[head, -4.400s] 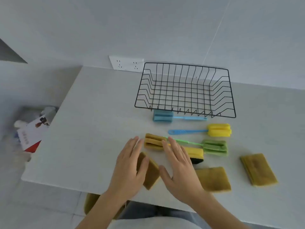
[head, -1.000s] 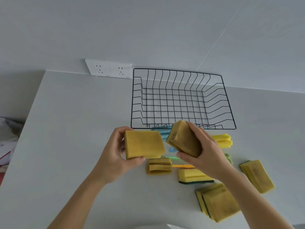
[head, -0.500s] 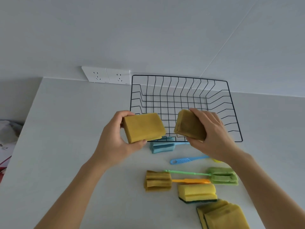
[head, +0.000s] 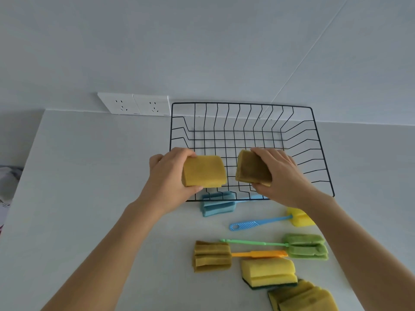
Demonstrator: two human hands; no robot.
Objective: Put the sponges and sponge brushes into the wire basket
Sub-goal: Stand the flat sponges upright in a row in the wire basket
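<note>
Since half a second ago I see both hands carried forward: my left hand [head: 167, 176] grips a yellow sponge [head: 203, 171] and my right hand [head: 284, 176] a browner sponge [head: 252, 168], both now held over the near part of the wire basket [head: 323, 153]. The sponge brushes [head: 258, 224] and other sponges [head: 268, 271] lie on the table [head: 89, 198], unmoved.

Left hand [head: 170, 176], right hand [head: 283, 176]: both clenched, outstretched.
</note>
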